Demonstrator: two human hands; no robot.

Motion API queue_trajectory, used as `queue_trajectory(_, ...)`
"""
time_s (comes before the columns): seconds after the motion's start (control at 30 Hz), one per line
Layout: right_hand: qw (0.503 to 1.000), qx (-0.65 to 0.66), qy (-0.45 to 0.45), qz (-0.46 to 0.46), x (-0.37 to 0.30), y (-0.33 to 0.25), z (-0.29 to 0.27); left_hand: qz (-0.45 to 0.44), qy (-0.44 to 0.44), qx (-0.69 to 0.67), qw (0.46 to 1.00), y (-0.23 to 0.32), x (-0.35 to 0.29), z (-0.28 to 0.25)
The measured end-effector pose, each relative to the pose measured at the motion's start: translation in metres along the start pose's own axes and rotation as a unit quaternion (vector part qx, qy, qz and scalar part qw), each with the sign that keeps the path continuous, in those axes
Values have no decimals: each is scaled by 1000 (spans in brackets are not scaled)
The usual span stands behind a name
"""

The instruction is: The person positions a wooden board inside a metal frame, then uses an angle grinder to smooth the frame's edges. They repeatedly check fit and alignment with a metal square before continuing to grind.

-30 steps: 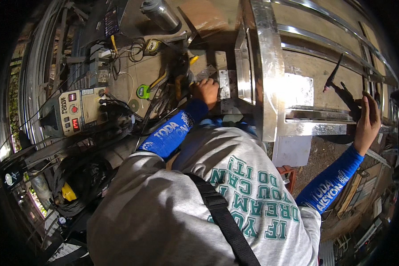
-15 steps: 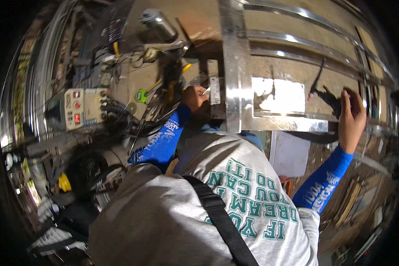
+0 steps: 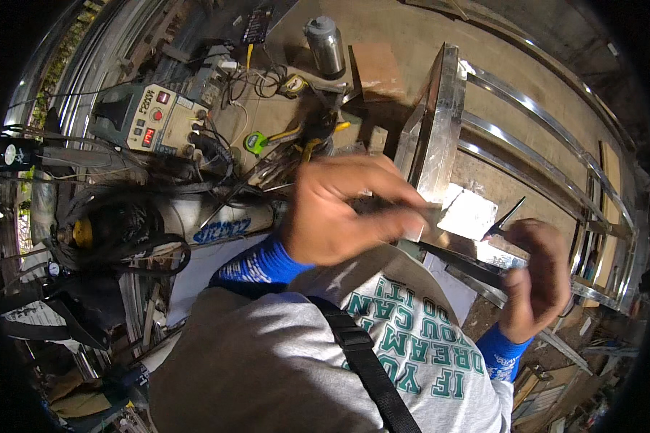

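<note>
My left hand [image 3: 347, 206] is raised close in front of my chest, left of the metal frame's corner. Its thumb and fingers close toward each other in a pinch; motion blur hides what small thing lies between them. My right hand [image 3: 538, 278] curls round a black welding torch [image 3: 511, 218], whose thin cap and pinkish nozzle stick out past the fingertips. A dark cable sleeve [image 3: 466, 267] runs leftward from that hand. Beyond both hands lies the shiny metal frame [image 3: 440, 137] of square tubes, with a bright sunlit patch [image 3: 469, 213] inside it.
To the left stands a welding machine [image 3: 152, 119] with a red display, cables around it. A steel flask [image 3: 325, 47], a green tape measure [image 3: 254, 142], a yellow tape measure [image 3: 294, 85] and hand tools lie on the work surface. A gas cylinder [image 3: 224, 220] lies nearer me.
My left hand has left the small metal plate and come up toward me. My right hand has moved in from the frame's right side and taken up the torch. The view has turned.
</note>
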State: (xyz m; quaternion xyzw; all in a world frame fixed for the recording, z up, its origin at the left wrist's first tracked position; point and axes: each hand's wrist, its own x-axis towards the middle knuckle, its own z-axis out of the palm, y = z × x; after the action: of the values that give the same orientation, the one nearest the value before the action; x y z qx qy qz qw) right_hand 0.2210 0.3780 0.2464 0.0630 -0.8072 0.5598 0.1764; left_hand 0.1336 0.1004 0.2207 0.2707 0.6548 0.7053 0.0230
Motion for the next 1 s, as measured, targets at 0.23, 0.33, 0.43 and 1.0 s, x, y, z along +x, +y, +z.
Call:
queue_trajectory(0.23, 996, 42, -78, -12, 12, -10, 32, 121, -83, 108, 983, 2, 19, 36)
queue_trajectory(0.33, 998, 3, 68, -10, -1, 6, 28, 169, -45, 128, 976, -5, 30, 19)
queue_trajectory(0.43, 980, 57, 158, 102, -5, 14, 11, 86, 109, 180, 974, -42, 45, -10)
queue_trajectory(1.0, 949, -123, 241, 163, 0, 64, 11, -221, 159, 476, 836, -506, 136, -121)
